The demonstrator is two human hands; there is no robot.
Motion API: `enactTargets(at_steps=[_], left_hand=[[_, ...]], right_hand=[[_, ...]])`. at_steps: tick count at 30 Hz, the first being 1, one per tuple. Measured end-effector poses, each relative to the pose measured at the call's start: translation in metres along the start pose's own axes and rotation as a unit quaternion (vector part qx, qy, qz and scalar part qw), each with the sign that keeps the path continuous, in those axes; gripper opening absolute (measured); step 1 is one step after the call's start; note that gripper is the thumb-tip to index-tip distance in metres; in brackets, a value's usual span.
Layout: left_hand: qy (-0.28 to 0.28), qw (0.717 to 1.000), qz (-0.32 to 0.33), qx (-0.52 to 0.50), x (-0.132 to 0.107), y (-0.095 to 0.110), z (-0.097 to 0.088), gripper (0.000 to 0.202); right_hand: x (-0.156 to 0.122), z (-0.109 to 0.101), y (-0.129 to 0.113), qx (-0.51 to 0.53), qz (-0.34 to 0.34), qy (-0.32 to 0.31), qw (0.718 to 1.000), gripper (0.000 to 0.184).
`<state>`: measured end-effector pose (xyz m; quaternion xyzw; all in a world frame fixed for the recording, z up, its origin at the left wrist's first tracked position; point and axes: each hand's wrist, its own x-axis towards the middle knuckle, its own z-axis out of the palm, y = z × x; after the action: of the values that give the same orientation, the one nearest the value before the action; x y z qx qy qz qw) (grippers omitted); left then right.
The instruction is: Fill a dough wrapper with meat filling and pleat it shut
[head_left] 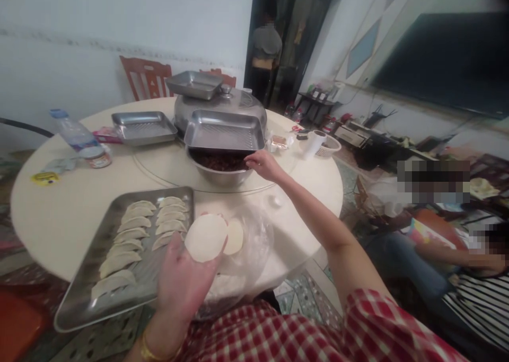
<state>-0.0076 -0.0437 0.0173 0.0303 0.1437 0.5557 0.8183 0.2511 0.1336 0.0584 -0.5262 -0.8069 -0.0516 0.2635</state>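
My left hand (pixel 183 280) holds a round dumpling wrapper (pixel 207 238) flat across its fingers. Just right of it, more wrappers (pixel 235 237) lie on a clear plastic bag (pixel 258 237). At the steel bowl (pixel 225 177), my right hand (pixel 259 163) reaches over the right rim with its fingers pinched together; whatever they grip is hidden. Dark filling (pixel 222 163) shows inside the bowl, and a steel tray (pixel 226 131) covers its far part. To my left, a large metal tray (pixel 150 261) carries two rows of folded dumplings (pixel 129 235), partly behind my left hand.
A large domed lid (pixel 246 105) stands behind the bowl with another tray (pixel 194 84) on top. Further left are a third tray (pixel 143 127), a plastic bottle (pixel 73 131) and a jar (pixel 95 157). A paper roll (pixel 314 143) and basket (pixel 329 146) stand right. One person sits right; another stands at the doorway.
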Motion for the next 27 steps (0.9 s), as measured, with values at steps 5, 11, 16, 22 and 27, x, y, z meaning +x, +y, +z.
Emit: enactTargets(at_steps=[5, 11, 16, 22, 27], left_hand=[[-0.013, 1.000, -0.011, -0.006, 0.001, -0.001, 0.001, 0.054], [0.007, 1.000, -0.006, -0.014, -0.004, 0.007, 0.000, 0.058], [-0.015, 1.000, -0.008, -0.023, 0.000, 0.006, -0.004, 0.056], [-0.039, 0.999, -0.017, -0.023, 0.006, 0.001, -0.009, 0.051], [-0.046, 0.999, -0.025, -0.012, 0.005, -0.001, -0.005, 0.049]], right_hand=[[0.024, 0.009, -0.018, -0.015, -0.066, -0.017, 0.998, 0.026], [0.017, -0.012, -0.016, -0.062, -0.092, 0.025, 0.993, 0.038], [0.005, -0.028, 0.002, -0.076, -0.102, 0.015, 0.992, 0.031], [0.000, -0.023, 0.012, -0.047, -0.103, -0.003, 0.994, 0.030], [0.001, -0.016, 0.014, -0.010, -0.065, 0.007, 0.998, 0.034]])
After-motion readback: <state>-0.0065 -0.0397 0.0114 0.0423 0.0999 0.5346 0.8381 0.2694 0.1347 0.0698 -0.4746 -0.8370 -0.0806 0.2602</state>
